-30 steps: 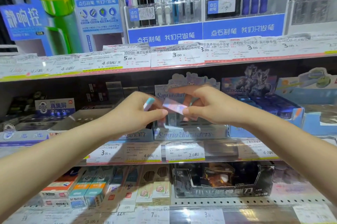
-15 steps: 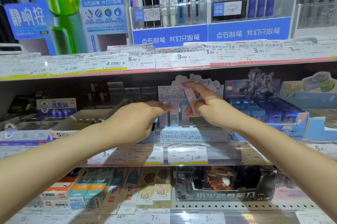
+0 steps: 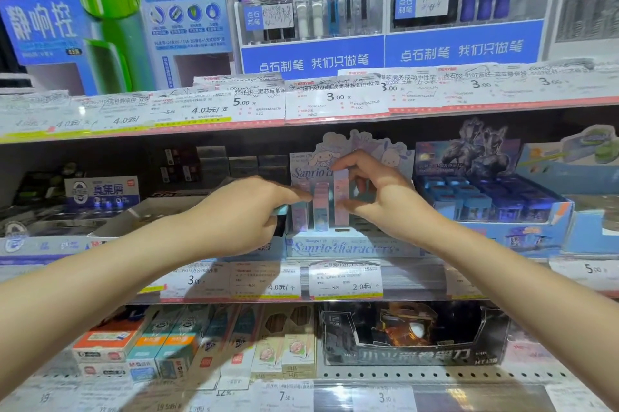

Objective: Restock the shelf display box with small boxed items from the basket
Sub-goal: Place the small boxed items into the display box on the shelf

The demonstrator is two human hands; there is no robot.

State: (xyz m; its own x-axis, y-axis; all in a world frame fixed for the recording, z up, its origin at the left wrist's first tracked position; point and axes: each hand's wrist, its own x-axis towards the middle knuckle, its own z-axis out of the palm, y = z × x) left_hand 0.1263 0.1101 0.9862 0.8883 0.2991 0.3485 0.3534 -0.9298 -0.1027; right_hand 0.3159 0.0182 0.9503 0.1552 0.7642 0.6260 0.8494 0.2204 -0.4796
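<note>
The pale blue "Sanrio characters" display box [image 3: 348, 248] sits on the middle shelf. Three small pastel boxes stand upright in its left part, the middle one [image 3: 321, 210] pink and blue. My right hand [image 3: 382, 197] pinches the rightmost, taller pink box [image 3: 341, 202] between forefinger on top and thumb low on its side. My left hand [image 3: 244, 210] reaches in from the left, its fingertips against the standing boxes, and a teal-ended small box [image 3: 282, 209] shows under its curled fingers. The basket is out of view.
A blue display box of dark blue items [image 3: 485, 207] stands right beside the Sanrio box. An open white carton [image 3: 134, 217] lies to the left. Price-tag strips [image 3: 345, 281] line the shelf edge. Pen racks fill the shelf above, and boxed stationery the one below.
My right hand has turned the pink box upright and lowered it into the display box beside the others. My left hand has moved right, up to the standing boxes.
</note>
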